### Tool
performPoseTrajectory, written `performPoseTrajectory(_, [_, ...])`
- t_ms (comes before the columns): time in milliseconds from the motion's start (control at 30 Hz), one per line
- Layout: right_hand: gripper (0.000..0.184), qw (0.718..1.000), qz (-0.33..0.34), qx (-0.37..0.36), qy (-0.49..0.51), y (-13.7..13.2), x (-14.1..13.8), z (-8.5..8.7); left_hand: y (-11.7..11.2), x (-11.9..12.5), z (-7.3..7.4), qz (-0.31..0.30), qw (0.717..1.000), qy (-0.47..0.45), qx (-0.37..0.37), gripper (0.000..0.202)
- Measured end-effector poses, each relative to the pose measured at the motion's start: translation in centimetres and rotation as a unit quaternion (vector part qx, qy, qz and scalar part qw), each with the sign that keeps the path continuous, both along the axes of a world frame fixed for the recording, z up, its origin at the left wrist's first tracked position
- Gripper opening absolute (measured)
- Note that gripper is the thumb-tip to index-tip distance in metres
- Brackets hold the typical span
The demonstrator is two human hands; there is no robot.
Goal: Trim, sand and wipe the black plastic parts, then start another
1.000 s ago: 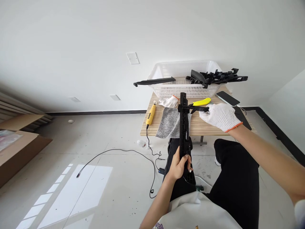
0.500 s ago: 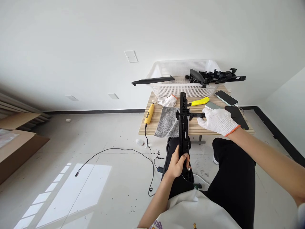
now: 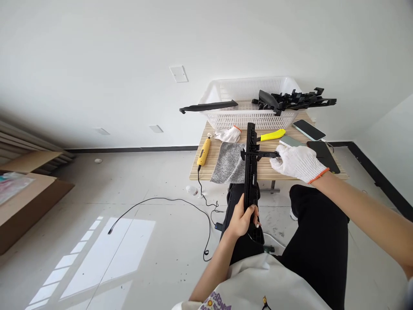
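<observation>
A bare left hand clamps its fingers round the lower end of a long black part, above the left thigh, as a gloved right hand pinches the outer end of a slim black crosspiece. The long part points away from the body, reaching over the near edge of the surface toward a white basket at the far edge. The crosspiece lies across its upper half, nearly square to it, its left tip jutting past toward a grey cloth. The right hand is nearer that crossing, which lies left of its fingers; the left hand grips well below, short of the near edge. Whether the two pieces are joined cannot be told.
</observation>
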State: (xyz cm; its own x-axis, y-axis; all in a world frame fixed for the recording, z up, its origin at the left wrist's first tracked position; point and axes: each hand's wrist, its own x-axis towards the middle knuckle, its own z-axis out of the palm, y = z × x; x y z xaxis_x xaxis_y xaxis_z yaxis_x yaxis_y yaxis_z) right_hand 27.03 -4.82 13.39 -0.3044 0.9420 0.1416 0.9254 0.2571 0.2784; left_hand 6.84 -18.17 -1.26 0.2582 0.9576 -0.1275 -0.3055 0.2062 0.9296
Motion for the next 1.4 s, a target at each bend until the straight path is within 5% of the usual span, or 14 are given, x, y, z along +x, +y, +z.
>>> performPoseTrajectory(1400, [0.054, 1.0, -0.015, -0.009, -0.003, 0.29, 0.27, -0.72, -0.06, 0.19, 0.0, 0.0, 0.999, 0.044, 0.01, 0.029])
